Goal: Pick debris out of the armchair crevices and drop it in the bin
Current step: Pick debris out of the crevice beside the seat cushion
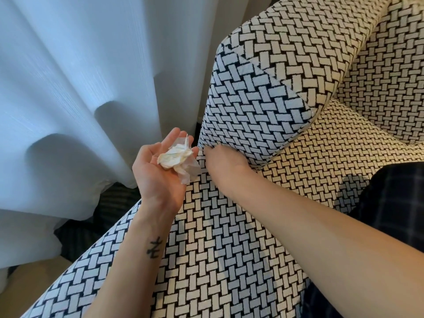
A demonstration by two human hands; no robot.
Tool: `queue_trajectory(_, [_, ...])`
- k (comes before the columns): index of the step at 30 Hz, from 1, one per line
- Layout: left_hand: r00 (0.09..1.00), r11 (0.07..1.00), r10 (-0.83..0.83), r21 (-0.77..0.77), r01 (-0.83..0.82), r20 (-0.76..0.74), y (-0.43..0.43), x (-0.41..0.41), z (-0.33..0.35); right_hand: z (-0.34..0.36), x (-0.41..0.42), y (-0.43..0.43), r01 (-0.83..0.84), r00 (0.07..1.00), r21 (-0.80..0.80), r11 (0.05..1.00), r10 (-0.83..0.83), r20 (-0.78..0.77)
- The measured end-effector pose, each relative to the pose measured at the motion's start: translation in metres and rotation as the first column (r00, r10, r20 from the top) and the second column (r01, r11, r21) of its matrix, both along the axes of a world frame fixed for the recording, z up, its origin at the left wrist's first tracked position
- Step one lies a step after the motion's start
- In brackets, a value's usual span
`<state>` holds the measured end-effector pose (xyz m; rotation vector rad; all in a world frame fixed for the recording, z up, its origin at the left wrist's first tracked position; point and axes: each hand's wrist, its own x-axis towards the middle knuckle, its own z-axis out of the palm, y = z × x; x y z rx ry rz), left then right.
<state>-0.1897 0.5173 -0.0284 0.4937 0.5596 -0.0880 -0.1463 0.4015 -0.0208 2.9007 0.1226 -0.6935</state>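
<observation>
Head view: I see debris (175,157) cupped in one palm, the other hand at the armchair (229,237) crevice (289,143).
My left hand (156,168) lies palm up beside the white curtain (68,76), its grip loose and wide, the crumpled whitish debris resting on the palm. My right hand (223,160) presses in where the armrest (263,99) meets the seat; its fingers are hidden, so I cannot tell that grip.

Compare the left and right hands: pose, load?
Left hand lies palm up; right hand is knuckles up. Left hand cradles crumpled paper debris; right hand's fingers are hidden at the crevice between armrest and seat cushion, load unseen. Both are bare.
</observation>
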Motion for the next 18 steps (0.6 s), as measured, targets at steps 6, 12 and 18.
queue_trajectory(6, [0.999, 0.998, -0.044, 0.04, 0.044, -0.014, -0.002, -0.001, 0.0, 0.006, -0.025, -0.013, -0.135, 0.979, 0.031, 0.99, 0.129, 0.16])
queue_trajectory(12, [0.996, 0.992, -0.086, 0.091, 0.086, -0.004, -0.002, -0.003, 0.005, 0.002, -0.05, -0.04, -0.201, 0.932, 0.201, 0.959, 0.125, 0.339])
queue_trajectory(18, [0.991, 0.984, -0.13, 0.122, 0.128, 0.008, -0.01, -0.007, 0.008, -0.003, -0.073, -0.054, -0.12, 0.886, 0.63, 0.767, -0.205, 0.417])
